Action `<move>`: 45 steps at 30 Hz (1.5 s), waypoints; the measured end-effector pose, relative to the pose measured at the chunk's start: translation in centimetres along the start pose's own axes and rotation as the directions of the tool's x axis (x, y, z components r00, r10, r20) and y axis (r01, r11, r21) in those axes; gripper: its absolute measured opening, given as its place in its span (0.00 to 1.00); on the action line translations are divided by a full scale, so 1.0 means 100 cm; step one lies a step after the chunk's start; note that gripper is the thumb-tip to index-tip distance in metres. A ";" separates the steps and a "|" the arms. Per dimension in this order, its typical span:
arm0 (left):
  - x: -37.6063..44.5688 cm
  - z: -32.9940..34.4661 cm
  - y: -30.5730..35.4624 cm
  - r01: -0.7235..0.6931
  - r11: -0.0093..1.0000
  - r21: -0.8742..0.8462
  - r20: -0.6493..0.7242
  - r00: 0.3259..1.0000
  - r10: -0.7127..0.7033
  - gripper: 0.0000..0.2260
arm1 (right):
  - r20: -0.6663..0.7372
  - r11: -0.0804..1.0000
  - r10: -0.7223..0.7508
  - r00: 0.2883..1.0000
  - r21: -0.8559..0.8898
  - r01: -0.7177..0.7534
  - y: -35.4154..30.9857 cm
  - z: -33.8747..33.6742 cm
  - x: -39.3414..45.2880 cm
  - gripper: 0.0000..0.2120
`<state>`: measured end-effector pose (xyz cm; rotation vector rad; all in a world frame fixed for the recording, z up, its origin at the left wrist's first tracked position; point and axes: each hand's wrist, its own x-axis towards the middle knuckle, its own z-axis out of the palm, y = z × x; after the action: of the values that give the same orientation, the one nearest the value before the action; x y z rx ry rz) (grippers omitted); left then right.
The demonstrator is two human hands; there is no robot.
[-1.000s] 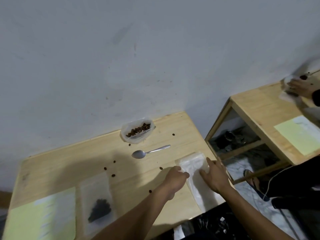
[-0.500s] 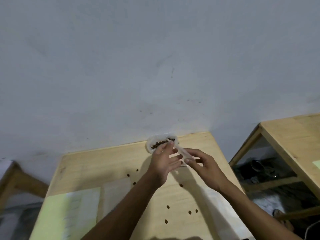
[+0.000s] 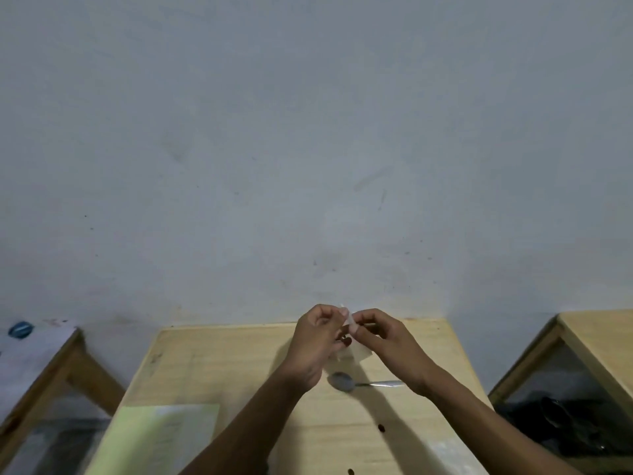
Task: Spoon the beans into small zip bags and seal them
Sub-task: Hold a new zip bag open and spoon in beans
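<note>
Hands meet above the bench's (image 3: 212, 365) far edge: left hand (image 3: 313, 344) and right hand (image 3: 387, 344) each pinch the zip bag's (image 3: 356, 349) top; spoon (image 3: 356, 383) lies just below.

Both forearms come up from the bottom of the frame bare, no sleeves showing. The left hand (image 3: 313, 341) and right hand (image 3: 390, 344) wear no gloves, rings or watch.

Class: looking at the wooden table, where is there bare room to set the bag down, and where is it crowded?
Bare wood lies on the table left of the left hand, above the green sheet. Crowded: near the spoon, under both hands, right hand included, and by stray beans.
</note>
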<state>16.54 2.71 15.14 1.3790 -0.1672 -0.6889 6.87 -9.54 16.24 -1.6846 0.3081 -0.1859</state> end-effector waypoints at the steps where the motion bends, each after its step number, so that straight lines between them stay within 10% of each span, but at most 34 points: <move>1: 0.001 -0.001 0.000 -0.018 1.000 0.023 -0.003 1.000 0.018 0.08 | 0.005 1.000 0.018 1.000 0.024 -0.018 -0.003 0.000 0.001 0.12; 22: 0.021 -0.001 -0.004 -0.035 0.977 0.212 -0.091 0.994 0.056 0.07 | 0.035 0.972 0.202 0.979 0.112 -0.205 -0.010 0.009 0.013 0.11; 32: 0.026 -0.003 -0.016 0.008 0.992 0.127 -0.144 0.990 0.010 0.08 | -0.109 0.974 0.053 0.993 -0.214 -0.075 0.022 0.009 0.028 0.12; 45: 0.028 -0.009 -0.020 0.145 0.864 0.482 -0.167 0.983 -0.072 0.08 | -0.156 0.854 -0.018 0.988 -0.515 -0.066 0.052 0.003 0.036 0.15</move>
<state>18.48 1.88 12.26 1.9387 -0.1575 -0.6618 9.88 -10.92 10.84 -2.2090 0.5335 -0.2299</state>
